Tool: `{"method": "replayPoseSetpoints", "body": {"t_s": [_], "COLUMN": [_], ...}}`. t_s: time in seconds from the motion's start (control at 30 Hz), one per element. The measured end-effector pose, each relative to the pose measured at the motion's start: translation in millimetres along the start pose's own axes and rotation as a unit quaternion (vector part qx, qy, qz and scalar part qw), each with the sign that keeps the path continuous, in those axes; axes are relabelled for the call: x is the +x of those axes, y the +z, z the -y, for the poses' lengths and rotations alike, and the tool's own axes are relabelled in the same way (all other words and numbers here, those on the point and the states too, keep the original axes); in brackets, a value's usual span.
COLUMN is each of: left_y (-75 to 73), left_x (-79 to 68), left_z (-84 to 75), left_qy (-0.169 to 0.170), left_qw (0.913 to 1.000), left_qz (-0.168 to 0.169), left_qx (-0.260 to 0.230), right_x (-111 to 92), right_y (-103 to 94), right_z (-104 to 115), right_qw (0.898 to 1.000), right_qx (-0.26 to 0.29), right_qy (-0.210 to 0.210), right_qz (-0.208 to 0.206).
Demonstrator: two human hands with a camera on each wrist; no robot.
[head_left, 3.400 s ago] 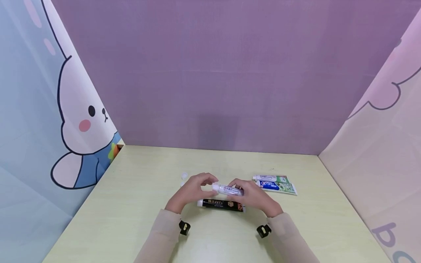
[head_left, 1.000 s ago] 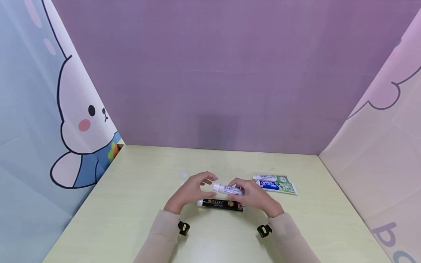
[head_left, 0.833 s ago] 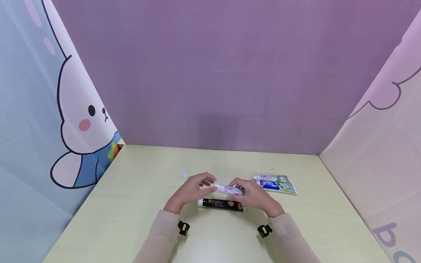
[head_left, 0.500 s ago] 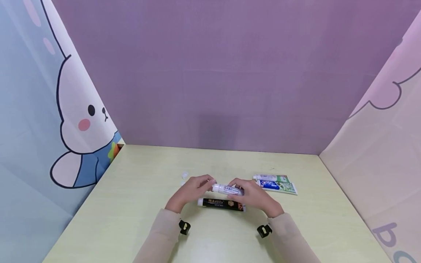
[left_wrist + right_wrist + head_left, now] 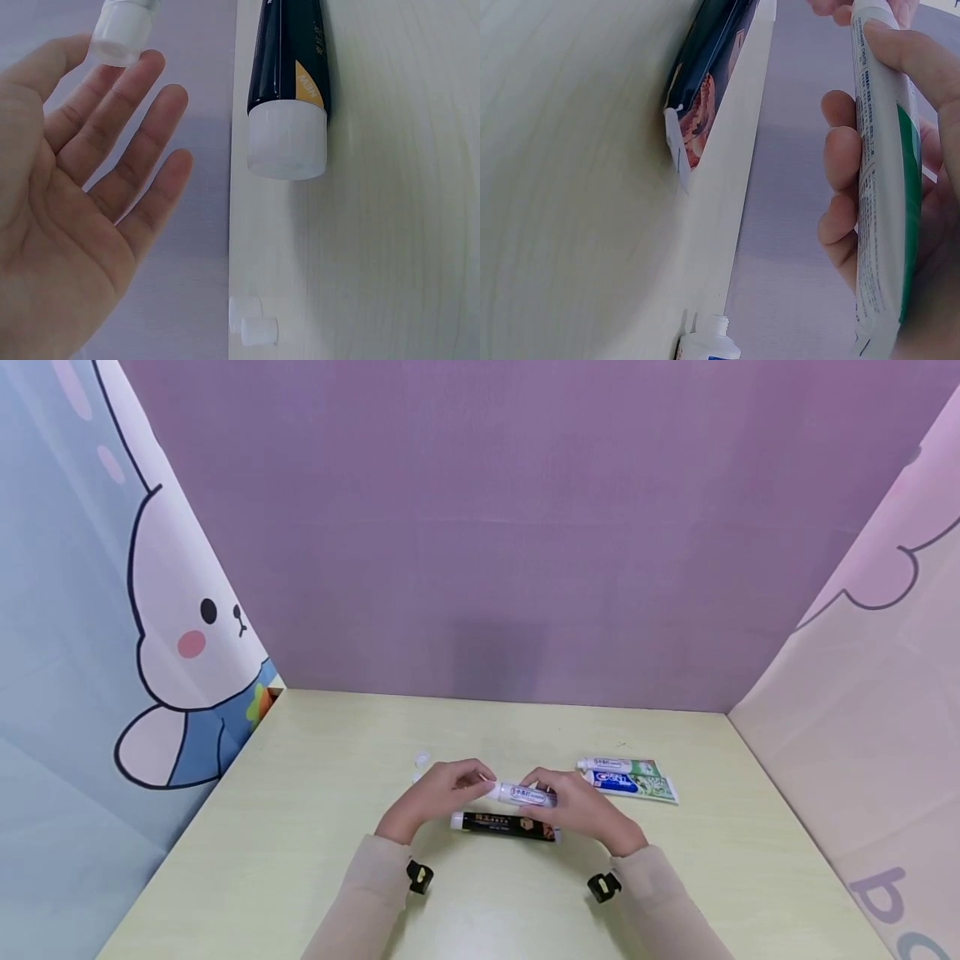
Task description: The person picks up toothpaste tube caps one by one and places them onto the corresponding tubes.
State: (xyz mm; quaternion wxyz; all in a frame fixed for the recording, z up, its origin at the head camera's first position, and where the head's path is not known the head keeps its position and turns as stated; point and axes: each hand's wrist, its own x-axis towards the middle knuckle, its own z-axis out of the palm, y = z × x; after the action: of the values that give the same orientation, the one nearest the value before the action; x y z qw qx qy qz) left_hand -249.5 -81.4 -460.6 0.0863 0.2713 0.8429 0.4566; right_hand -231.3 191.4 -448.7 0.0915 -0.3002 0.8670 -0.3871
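My right hand (image 5: 573, 802) grips a white and green toothpaste tube (image 5: 525, 794) and holds it level above the table. In the right wrist view the fingers curl around the tube's body (image 5: 881, 195). At the tube's left end, my left hand (image 5: 442, 792) pinches its white cap (image 5: 120, 34) between thumb and forefinger, while the other fingers stretch out. Below both hands lies a black toothpaste tube (image 5: 506, 827) on the table, its white cap (image 5: 287, 141) on and pointing left.
To the right, a blue and green Crest tube (image 5: 630, 785) lies beside a smaller white and green tube (image 5: 618, 767). A bare threaded nozzle (image 5: 717, 325) shows in the right wrist view. Two loose white caps (image 5: 259, 331) lie left, partly behind my left hand in the head view.
One second ago my left thumb and fingers were spread around the cap; they have come together on it. My right hand and the tube have hardly moved.
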Motion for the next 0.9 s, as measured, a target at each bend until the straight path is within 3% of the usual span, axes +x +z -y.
{"method": "replayPoseSetpoints", "body": {"t_s": [0.3, 0.9], "left_y": [-2.4, -0.6], "left_x": [-0.7, 2.7], "left_z": [-2.3, -4.3], "left_qy": [0.031, 0.072], "left_qw": [0.9995, 0.9969], "left_qz": [0.005, -0.029], "left_qx": [-0.005, 0.011], "right_x": [1.3, 3.0], "right_y": [-0.2, 0.7], "right_z": [0.8, -0.5], "right_qw": [1.0, 0.999], "right_qx": [-0.011, -0.044], "right_qy": [0.003, -0.002], "right_qz": [-0.001, -0.015]}}
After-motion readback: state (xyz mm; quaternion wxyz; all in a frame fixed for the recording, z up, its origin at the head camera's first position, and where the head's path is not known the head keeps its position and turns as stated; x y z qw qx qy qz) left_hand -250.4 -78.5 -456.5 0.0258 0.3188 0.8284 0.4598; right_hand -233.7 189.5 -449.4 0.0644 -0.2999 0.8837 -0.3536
